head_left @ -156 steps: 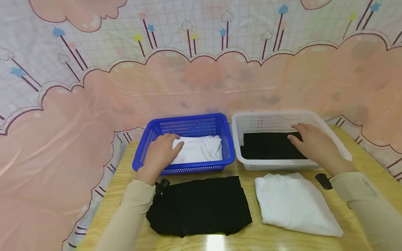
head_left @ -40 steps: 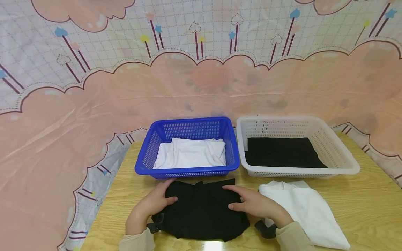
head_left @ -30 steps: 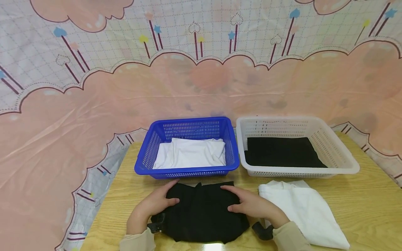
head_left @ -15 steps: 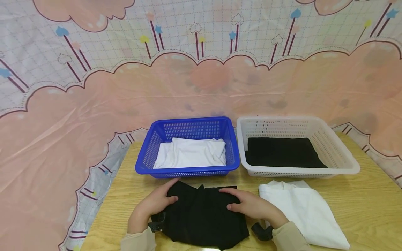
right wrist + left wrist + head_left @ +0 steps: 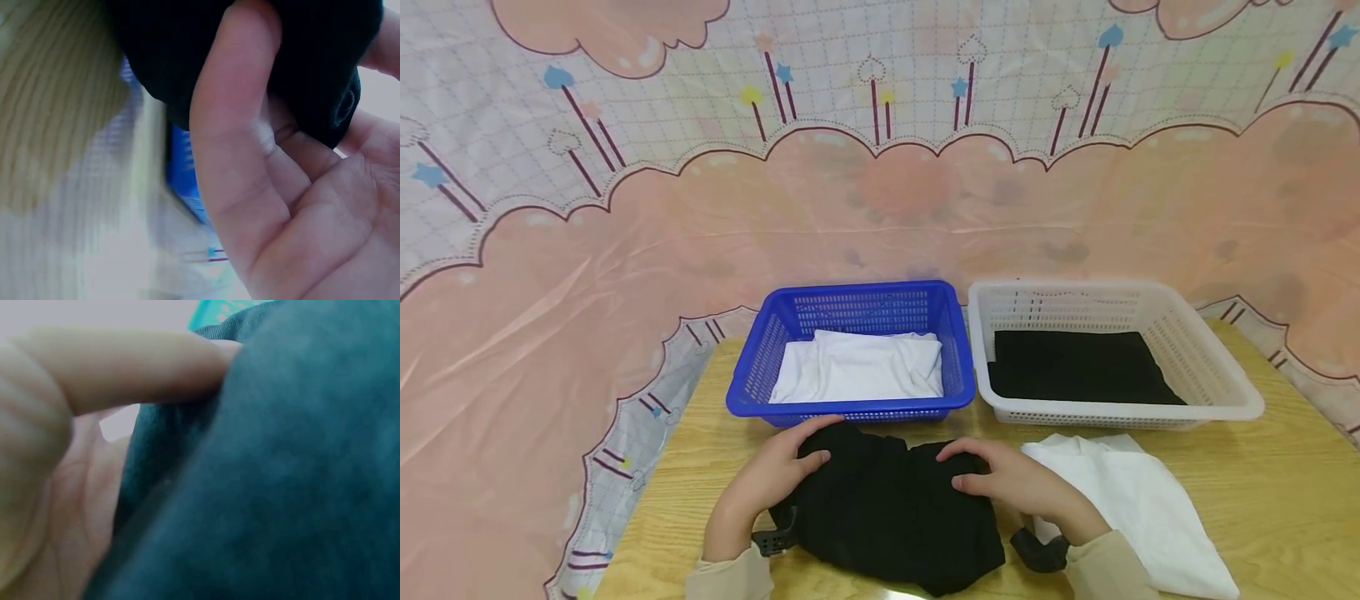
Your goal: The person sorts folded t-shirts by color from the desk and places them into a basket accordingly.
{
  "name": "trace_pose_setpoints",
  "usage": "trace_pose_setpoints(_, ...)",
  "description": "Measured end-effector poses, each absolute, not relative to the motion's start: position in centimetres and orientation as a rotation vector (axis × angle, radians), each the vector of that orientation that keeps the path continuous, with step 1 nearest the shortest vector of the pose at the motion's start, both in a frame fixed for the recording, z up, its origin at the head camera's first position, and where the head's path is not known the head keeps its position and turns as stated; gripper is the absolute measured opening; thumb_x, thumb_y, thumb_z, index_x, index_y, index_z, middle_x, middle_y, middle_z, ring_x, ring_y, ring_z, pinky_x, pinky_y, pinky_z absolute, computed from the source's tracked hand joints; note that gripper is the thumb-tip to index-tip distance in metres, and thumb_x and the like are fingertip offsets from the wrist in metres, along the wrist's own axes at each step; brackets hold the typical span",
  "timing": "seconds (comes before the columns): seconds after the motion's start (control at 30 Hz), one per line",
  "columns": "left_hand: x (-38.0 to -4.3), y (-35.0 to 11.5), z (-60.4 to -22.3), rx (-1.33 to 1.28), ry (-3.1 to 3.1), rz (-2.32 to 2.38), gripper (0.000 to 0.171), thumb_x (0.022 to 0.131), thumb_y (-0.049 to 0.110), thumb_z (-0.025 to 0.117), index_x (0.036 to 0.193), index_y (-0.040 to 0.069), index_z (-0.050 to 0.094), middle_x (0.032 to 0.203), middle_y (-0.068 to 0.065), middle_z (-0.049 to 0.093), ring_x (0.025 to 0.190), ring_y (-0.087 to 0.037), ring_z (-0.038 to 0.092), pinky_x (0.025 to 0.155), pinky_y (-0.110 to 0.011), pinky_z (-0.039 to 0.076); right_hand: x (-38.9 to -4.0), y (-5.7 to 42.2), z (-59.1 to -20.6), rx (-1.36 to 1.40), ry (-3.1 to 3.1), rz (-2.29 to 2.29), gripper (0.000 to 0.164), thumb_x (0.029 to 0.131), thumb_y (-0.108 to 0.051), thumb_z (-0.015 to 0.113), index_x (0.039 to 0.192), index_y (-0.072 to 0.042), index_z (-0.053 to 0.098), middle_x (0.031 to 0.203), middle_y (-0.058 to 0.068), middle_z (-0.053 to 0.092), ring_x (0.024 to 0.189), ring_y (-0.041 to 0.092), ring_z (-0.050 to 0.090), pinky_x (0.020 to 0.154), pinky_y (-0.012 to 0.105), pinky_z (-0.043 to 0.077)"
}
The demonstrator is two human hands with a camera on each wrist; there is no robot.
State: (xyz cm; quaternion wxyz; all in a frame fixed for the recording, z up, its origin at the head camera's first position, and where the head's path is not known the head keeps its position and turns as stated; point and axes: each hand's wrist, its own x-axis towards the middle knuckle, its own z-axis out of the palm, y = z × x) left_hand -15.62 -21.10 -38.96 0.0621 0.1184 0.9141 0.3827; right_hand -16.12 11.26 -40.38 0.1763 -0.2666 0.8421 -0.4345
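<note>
We see the left hand [image 5: 772,471] away from the blue basket [image 5: 850,407] and the right hand [image 5: 1018,479] away from the white basket [image 5: 1120,411], unlike earlier; each now grips a side of the black cloth [image 5: 887,504], just in front of the blue basket. Its far edge now dips between them, while the white cloth [image 5: 1131,508] stays on the counter [image 5: 1285,475]

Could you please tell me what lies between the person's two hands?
The head view shows a black cloth between the left hand and the right hand; both grip it.
</note>
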Motion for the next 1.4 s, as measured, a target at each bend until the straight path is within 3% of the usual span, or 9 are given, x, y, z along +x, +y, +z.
trace_pose_setpoints(0.37, -15.4, -20.8, -38.3, 0.404, 2.707, 1.226, 0.046, 0.087, 0.015, 0.058, 0.130, 0.028, 0.046, 0.128, 0.006, 0.047, 0.118, -0.017, 0.042, 0.097, -0.047, 0.030, -15.7, 12.0, -38.4, -0.783, 2.371, -1.281, 0.024, 0.086, -0.033, 0.058, 0.109, -0.030, 0.056, 0.109, -0.007, 0.054, 0.097, 0.016, 0.049, 0.082, 0.036, 0.039)
trace_pose_setpoints(0.53, -15.2, -20.7, -37.7, 0.407, 2.633, 1.329, 0.046, 0.087, 0.017, 0.057, 0.129, 0.034, 0.045, 0.130, 0.007, 0.045, 0.120, -0.017, 0.039, 0.098, -0.048, 0.028, -15.7, 12.5, -37.8, -0.784, 2.310, -1.361, 0.025, 0.086, -0.028, 0.058, 0.111, -0.025, 0.056, 0.104, -0.002, 0.056, 0.088, 0.016, 0.053, 0.076, 0.028, 0.042)
trace_pose_setpoints(0.7, -15.2, -20.5, -37.3, 0.356, 2.557, 1.472, 0.047, 0.088, 0.019, 0.057, 0.128, 0.039, 0.044, 0.130, 0.009, 0.044, 0.119, -0.014, 0.040, 0.099, -0.045, 0.029, -15.7, 13.1, -37.4, -0.757, 2.308, -1.422, 0.025, 0.087, -0.026, 0.058, 0.111, -0.024, 0.056, 0.101, 0.002, 0.055, 0.075, 0.015, 0.054, 0.070, 0.028, 0.044)
trace_pose_setpoints(0.87, -15.3, -20.1, -37.1, 0.332, 2.499, 1.647, 0.041, 0.089, 0.017, 0.056, 0.124, 0.031, 0.040, 0.122, 0.001, 0.049, 0.106, -0.017, 0.049, 0.092, -0.041, 0.037, -15.6, 13.7, -37.0, -0.747, 2.302, -1.518, 0.024, 0.088, -0.025, 0.056, 0.112, -0.021, 0.055, 0.116, 0.004, 0.050, 0.086, 0.021, 0.051, 0.075, 0.030, 0.043)
trace_pose_setpoints(1.03, -15.3, -19.6, -36.9, 0.251, 2.560, 1.762, 0.032, 0.086, 0.019, 0.059, 0.110, 0.018, 0.037, 0.089, -0.006, 0.050, 0.085, -0.020, 0.047, 0.076, -0.032, 0.036, -15.5, 14.1, -36.7, -0.734, 2.263, -1.651, 0.021, 0.090, -0.020, 0.053, 0.110, -0.015, 0.055, 0.109, 0.009, 0.051, 0.085, 0.021, 0.049, 0.074, 0.029, 0.043)
trace_pose_setpoints(1.13, -15.4, -19.4, -37.0, 0.249, 2.572, 1.847, 0.024, 0.086, 0.016, 0.060, 0.099, 0.010, 0.040, 0.082, -0.007, 0.044, 0.082, -0.021, 0.044, 0.073, -0.030, 0.035, -15.6, 14.3, -36.7, -0.747, 2.249, -1.722, 0.018, 0.090, -0.017, 0.052, 0.108, -0.012, 0.056, 0.107, 0.010, 0.052, 0.087, 0.021, 0.049, 0.075, 0.028, 0.043)
trace_pose_setpoints(1.3, -15.6, -19.3, -37.1, 0.274, 2.549, 1.972, 0.007, 0.087, 0.011, 0.057, 0.092, 0.006, 0.055, 0.091, -0.007, 0.053, 0.090, -0.019, 0.050, 0.077, -0.025, 0.041, -15.6, 14.6, -36.7, -0.778, 2.211, -1.837, 0.015, 0.091, -0.014, 0.050, 0.104, -0.008, 0.056, 0.105, 0.010, 0.054, 0.095, 0.020, 0.049, 0.081, 0.028, 0.042)
trace_pose_setpoints(1.4, -15.7, -19.2, -37.2, 0.245, 2.523, 2.031, 0.011, 0.087, 0.015, 0.058, 0.096, 0.009, 0.061, 0.098, -0.006, 0.057, 0.094, -0.018, 0.051, 0.079, -0.025, 0.042, -15.6, 14.7, -36.6, -0.741, 2.127, -1.953, 0.015, 0.092, -0.012, 0.049, 0.104, -0.005, 0.054, 0.106, 0.011, 0.050, 0.097, 0.020, 0.046, 0.082, 0.026, 0.041)
